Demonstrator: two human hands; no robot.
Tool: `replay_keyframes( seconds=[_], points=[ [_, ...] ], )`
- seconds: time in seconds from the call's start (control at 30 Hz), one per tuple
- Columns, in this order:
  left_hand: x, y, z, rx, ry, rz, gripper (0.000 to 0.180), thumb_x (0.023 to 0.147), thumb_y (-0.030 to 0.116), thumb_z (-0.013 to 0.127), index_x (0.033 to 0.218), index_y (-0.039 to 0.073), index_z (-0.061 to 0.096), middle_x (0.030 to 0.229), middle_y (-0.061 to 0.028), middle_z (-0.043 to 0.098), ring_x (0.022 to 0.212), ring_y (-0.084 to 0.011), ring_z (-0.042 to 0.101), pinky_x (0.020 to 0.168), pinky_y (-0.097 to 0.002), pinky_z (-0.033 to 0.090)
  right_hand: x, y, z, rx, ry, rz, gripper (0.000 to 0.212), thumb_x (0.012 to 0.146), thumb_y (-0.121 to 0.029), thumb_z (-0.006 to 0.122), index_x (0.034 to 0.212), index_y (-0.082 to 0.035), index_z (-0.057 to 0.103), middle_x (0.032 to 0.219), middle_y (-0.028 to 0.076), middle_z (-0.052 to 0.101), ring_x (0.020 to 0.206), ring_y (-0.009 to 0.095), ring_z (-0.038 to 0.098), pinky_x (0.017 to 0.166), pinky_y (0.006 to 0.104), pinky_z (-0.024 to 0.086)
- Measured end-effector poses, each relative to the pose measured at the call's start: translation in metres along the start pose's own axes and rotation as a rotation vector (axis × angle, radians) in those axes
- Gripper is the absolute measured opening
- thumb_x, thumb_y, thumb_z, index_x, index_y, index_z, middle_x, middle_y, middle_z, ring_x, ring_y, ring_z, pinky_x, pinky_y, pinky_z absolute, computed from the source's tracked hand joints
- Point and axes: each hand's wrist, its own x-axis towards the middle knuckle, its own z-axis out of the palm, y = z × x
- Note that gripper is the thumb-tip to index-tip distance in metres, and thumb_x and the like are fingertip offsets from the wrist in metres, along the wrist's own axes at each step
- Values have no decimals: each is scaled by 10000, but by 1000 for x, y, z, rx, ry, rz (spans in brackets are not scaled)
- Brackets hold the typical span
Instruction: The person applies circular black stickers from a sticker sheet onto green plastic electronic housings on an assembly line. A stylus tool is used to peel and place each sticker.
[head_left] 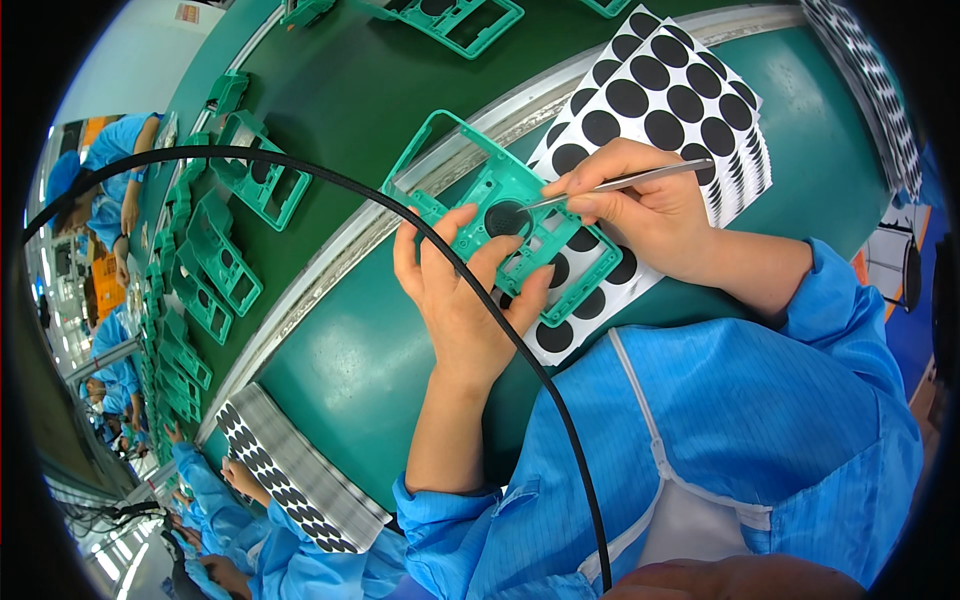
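Note:
A green plastic housing with a large rectangular opening at its far end is tilted in front of me. My left hand grips its left side, fingers spread along the frame and thumb near the lower edge. Metal tweezers are pinched in my right hand. Their tip reaches the rim of a round black mesh disc set in the housing. Whether the tips touch the disc I cannot tell. Under the housing lies a white sheet with black round stickers, partly covered by it.
A stack of sticker sheets fans out at the far right. Another stack lies at the lower left. More green housings sit on the dark green belt beyond a metal rail. A black cable crosses the view. Co-workers in blue sit leftward.

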Motion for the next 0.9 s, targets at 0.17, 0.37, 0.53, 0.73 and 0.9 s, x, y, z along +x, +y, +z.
replay_keyframes(
  seconds=[0.17, 0.37, 0.53, 0.73, 0.9],
  points=[
    [0, 0, 1, -4, 2, -1, 312, 615, 262, 772, 850, 89, 662, 1057, -149, 572, 1090, -273, 493, 1030, -510, 211, 0, 1, 0, -12, 5, -2, 45, 846, 2, 601, 887, 1, 619, 888, 74, 633, 728, 86, 581, 621, 204, 471],
    [-2, -1, 1, -1, -48, -20, 325, 591, 241, 784, 887, 135, 700, 1071, -130, 579, 1170, -303, 423, 1063, -488, 190, 0, 3, 0, -54, 3, -27, 49, 848, 0, 600, 895, 3, 614, 883, 76, 638, 734, 89, 589, 624, 205, 476],
    [-2, -3, 1, 2, -46, -9, 337, 605, 254, 774, 914, 138, 710, 1033, -131, 581, 1142, -276, 447, 1065, -487, 194, -1, 4, -1, 30, 9, -4, 53, 854, -5, 597, 904, 6, 608, 887, 81, 636, 732, 90, 588, 626, 205, 476],
    [-2, -5, 1, 7, -58, -27, 336, 612, 256, 772, 927, 154, 715, 1051, -130, 576, 1164, -296, 417, 1057, -489, 200, 2, 5, -1, -34, -5, -30, 52, 857, -9, 595, 904, 7, 609, 891, 86, 636, 732, 92, 590, 627, 209, 476],
    [-5, -4, 3, 42, -26, -35, 345, 618, 270, 771, 943, 168, 722, 1120, -105, 538, 1191, -368, 344, 1017, -499, 233, 2, 2, -2, -72, -24, -7, 55, 858, -9, 591, 906, 11, 609, 884, 91, 639, 761, 106, 602, 642, 213, 479]
  ],
)
